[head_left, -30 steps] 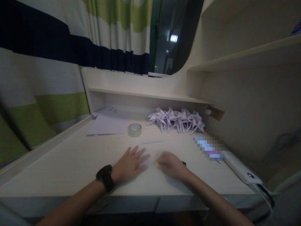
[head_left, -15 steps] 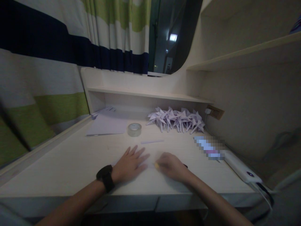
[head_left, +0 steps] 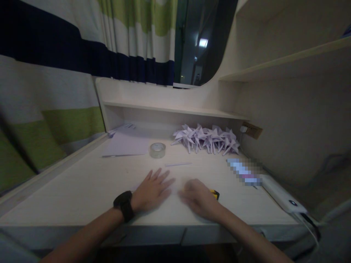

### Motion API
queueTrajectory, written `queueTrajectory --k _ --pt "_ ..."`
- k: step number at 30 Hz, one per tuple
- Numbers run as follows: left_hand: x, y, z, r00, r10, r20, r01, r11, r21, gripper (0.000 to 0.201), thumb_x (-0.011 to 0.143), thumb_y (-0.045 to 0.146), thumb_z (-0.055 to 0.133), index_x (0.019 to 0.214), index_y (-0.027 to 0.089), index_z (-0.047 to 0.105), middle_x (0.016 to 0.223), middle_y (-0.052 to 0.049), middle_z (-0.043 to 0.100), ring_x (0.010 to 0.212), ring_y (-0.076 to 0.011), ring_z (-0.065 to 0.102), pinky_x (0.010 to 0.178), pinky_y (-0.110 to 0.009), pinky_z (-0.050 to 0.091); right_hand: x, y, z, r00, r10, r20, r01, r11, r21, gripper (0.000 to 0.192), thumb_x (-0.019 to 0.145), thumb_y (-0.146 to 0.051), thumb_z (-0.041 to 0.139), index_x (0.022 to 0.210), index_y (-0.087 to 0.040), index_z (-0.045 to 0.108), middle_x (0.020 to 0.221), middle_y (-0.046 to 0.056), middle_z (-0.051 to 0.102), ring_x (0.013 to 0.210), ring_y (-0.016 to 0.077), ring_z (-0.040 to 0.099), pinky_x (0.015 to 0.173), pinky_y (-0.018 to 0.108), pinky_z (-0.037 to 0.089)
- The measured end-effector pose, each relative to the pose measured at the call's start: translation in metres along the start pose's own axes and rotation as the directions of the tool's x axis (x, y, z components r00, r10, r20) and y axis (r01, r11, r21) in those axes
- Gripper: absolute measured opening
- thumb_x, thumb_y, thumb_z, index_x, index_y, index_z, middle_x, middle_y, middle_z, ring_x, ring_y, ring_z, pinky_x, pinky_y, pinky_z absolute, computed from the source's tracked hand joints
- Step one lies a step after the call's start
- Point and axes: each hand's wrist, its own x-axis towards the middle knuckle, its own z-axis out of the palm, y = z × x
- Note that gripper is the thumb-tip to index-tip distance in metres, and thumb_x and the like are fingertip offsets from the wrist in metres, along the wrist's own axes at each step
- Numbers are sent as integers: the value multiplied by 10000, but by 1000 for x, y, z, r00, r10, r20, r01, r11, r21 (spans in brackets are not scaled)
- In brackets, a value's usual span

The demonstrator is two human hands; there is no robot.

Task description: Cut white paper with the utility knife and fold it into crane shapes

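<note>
My left hand (head_left: 152,191) lies flat on the desk (head_left: 82,190) with its fingers spread, a black watch on the wrist. It seems to rest on a pale sheet of paper (head_left: 175,188) that is hard to make out in the dim light. My right hand (head_left: 199,199) is just to its right, blurred, palm down with the fingers stretched toward the left hand. A small yellow and black tool (head_left: 215,194) lies on the desk at the far side of my right hand, partly hidden by it.
Farther back are a roll of clear tape (head_left: 157,150), a thin paper strip (head_left: 178,164), a lilac sheet (head_left: 126,144) and a pile of several folded paper cranes (head_left: 208,138). A white power strip (head_left: 282,195) runs along the right edge. A shelf and a striped curtain stand behind.
My right hand has flattened and shifted slightly toward me; the yellow tool that showed at its fingertips now lies at its far right side. My left hand has stayed put.
</note>
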Motion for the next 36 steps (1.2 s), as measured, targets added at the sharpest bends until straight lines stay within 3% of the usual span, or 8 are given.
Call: queueTrajectory --k 5,14,20,25,36 --pt "-3 -14 -5 998 -1 65 4 999 -44 516 965 533 174 1457 388 227 1562 -13 134 1419 -316 111 1097 -572 149 0 0 1 999 -24 -23 24 1000 -13 205 918 -276 513 1027 -238 682 904 68 532 871 197 478 729 318 379" --pt "-10 -10 1 999 -37 -1 37 999 7 516 960 542 205 1445 381 275 1551 -21 194 1412 -310 159 1107 -565 100 0 0 0 999 -37 -28 38 999 34 216 917 -270 505 1034 -229 682 915 76 550 886 204 490 759 342 392" --pt "-10 -10 1 999 -29 -30 30 999 14 513 960 536 216 1440 373 291 1545 -11 223 1407 -300 182 1108 -546 119 0 -1 1 993 108 -57 -108 994 -4 313 874 -307 568 1169 -210 602 995 94 593 928 230 505 801 372 393" --pt "-10 -11 3 999 -37 -27 38 999 19 512 960 536 210 1439 377 292 1542 -8 230 1405 -301 190 1107 -546 115 0 2 9 986 153 -72 -154 988 -6 170 900 -267 529 937 -181 670 898 83 573 864 207 506 759 338 391" --pt "-11 -9 -2 1000 -25 7 25 1000 7 510 965 524 198 1444 369 285 1541 -17 238 1409 -305 169 1107 -565 100 2 9 11 993 91 -71 -88 995 37 145 884 -236 559 834 -181 683 799 46 522 775 173 475 666 293 349"
